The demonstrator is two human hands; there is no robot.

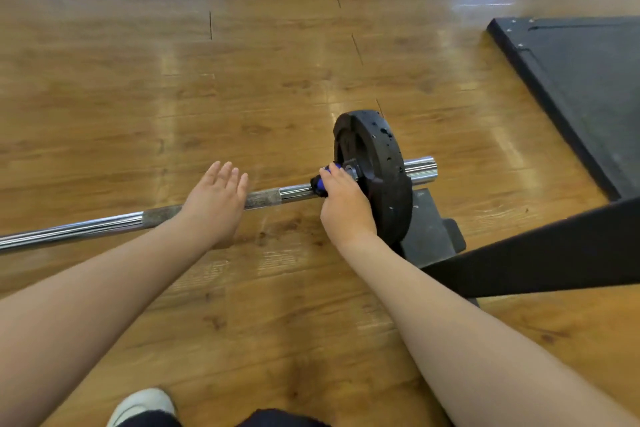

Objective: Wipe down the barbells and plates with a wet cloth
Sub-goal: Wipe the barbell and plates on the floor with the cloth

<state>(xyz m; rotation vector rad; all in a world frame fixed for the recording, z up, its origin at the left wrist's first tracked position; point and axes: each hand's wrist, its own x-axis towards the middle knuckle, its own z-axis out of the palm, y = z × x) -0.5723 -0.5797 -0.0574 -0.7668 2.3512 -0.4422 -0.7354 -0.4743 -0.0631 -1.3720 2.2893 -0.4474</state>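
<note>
Glossy wooden flooring [242, 97] lay under a chrome barbell [86, 227] that ran left to right, its black plate [377, 166] standing upright near the right end, speckled with droplets. The right hand [344, 208] curled around a blue-and-black collar [320, 184] just beside the plate. The left hand [214, 199] hovered over the bar, fingers straight and slightly spread, holding nothing. A black mat [588, 80] sat far right.

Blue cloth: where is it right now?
In the head view, right of centre: the blue cloth is gripped by the right hand around the barbell, beside the black plate.
</note>
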